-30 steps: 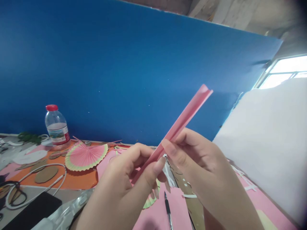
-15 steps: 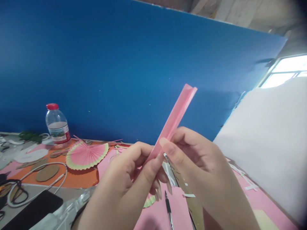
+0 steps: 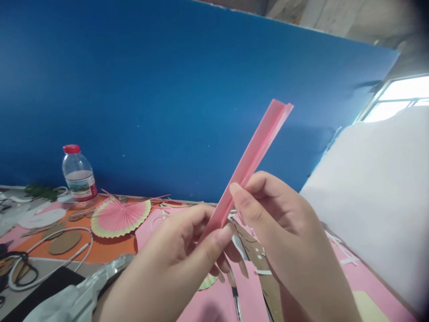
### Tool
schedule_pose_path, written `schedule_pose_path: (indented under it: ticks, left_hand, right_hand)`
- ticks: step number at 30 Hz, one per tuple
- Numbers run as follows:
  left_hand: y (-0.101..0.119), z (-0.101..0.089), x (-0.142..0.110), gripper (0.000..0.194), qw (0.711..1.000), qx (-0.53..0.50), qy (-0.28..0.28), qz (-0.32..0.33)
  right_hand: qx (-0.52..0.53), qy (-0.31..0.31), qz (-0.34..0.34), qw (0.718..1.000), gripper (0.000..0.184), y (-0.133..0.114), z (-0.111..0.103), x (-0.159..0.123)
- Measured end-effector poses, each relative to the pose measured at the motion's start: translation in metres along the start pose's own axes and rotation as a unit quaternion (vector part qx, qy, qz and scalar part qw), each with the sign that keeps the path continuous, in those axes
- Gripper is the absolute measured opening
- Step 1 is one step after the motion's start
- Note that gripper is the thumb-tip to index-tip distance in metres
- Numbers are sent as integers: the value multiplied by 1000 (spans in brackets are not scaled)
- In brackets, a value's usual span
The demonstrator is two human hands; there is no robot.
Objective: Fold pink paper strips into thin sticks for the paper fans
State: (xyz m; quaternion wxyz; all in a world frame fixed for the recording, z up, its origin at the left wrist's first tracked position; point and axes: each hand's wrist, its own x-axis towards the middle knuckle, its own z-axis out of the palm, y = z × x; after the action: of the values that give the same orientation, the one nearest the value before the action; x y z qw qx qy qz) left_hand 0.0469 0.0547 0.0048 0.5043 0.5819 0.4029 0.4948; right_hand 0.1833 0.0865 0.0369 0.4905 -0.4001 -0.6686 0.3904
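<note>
Both hands hold a long, narrow strip of folded pink paper [image 3: 256, 145] that slants up to the right in front of the blue wall. My left hand [image 3: 182, 250] pinches its lower end between thumb and fingers. My right hand [image 3: 278, 228] pinches it a little higher, thumb pressed on the fold. The strip's upper end is free and shows a V-shaped crease. Below the hands lies a pink sheet [image 3: 214, 304] with a pen [image 3: 236, 306] on it.
A pleated pink fan with a yellow-green edge [image 3: 120, 218] lies on orange paper [image 3: 100, 250]. A water bottle with a red cap [image 3: 79, 176] stands by the wall. White cable [image 3: 50, 255], cardboard cut-outs [image 3: 65, 241], a dark device [image 3: 43, 290] lie left. A white board [image 3: 375, 197] leans at right.
The pink strip has been raised and tilted slightly more to the right, its top end now higher. Both hands shifted up a little along with it, still pinching it.
</note>
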Motion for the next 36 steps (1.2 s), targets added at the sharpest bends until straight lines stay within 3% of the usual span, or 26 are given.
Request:
schedule_pose_path:
  ticks: [7, 19, 25, 32, 36]
  left_hand:
    - [-4, 1, 0, 22, 1000, 14, 5, 22]
    - [-3, 4, -6, 27, 1000, -19, -10, 20]
    - [-7, 9, -7, 32, 995, 37, 95, 14]
    - [-19, 11, -4, 36, 995, 25, 94, 25]
    - [-15, 16, -5, 34, 993, 13, 97, 69]
  right_hand:
    - [-22, -88, -17, 996, 31, 3, -3, 5]
    - [-64, -60, -65, 994, 32, 11, -5, 6]
    - [-55, -68, -35, 996, 30, 6, 0, 5]
    - [-44, -64, -45, 996, 34, 5, 1, 4]
    - [-52, -52, -69, 995, 34, 7, 3, 3]
